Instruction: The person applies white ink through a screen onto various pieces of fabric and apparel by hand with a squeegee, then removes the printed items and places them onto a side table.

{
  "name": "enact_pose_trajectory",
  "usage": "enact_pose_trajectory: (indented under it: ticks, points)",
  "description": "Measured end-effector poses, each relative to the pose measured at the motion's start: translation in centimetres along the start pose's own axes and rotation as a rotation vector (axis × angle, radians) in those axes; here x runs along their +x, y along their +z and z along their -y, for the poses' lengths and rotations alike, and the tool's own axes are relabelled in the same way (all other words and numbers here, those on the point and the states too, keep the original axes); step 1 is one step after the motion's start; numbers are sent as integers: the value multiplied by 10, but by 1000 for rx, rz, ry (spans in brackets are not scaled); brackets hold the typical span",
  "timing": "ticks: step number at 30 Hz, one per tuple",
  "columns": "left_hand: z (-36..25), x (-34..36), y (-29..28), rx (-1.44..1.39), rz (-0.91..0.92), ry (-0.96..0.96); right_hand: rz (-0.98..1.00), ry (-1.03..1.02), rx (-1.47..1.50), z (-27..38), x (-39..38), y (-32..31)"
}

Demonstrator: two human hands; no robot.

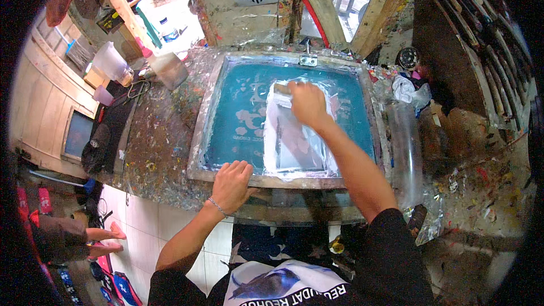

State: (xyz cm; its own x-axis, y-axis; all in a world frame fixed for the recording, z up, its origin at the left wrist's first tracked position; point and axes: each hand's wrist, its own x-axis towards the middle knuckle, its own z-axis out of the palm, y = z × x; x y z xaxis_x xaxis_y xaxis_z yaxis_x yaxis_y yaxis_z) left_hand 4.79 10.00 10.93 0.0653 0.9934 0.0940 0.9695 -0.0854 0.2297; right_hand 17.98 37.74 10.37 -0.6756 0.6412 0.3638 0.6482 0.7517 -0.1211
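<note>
A wooden-framed silk screen (pixel 300 183) with teal mesh lies flat on the paint-stained table before me. My right hand (pixel 309 103) is closed round the wooden handle of a squeegee (pixel 281 89), toward the far part of the mesh. White ink (pixel 271 136) forms a rough rectangle below and around the squeegee, thickest along its borders. Pale printed shapes (pixel 249 118) show through the mesh to the left of it. With fingers curled over its near rail, my left hand (pixel 231 184) grips the screen frame at the front left; a bracelet circles that wrist.
A metal clamp (pixel 308 60) sits at the frame's far edge. Plastic jugs (pixel 168 70) stand on the left. On the right are crumpled cloths (pixel 409 92), a clear plastic roll (pixel 404 156) and a rack of stacked frames (pixel 481 39). Another person's feet (pixel 110 238) show at lower left.
</note>
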Motion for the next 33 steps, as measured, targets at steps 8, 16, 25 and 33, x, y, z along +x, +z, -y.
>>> enact_pose_trajectory:
  ticks: [8,16,25,33]
  points:
    - [0,-8,1,-37,-11,-18,436,-20,464,-20,-51,-110]
    - [-2,-4,3,-98,-34,-18,143,-241,92,-6,-180,-103]
    - [-1,1,1,-62,-30,-2,18,-387,95,-73,-49,-21]
    - [-1,-5,1,-72,11,-20,213,-210,220,-42,39,-49]
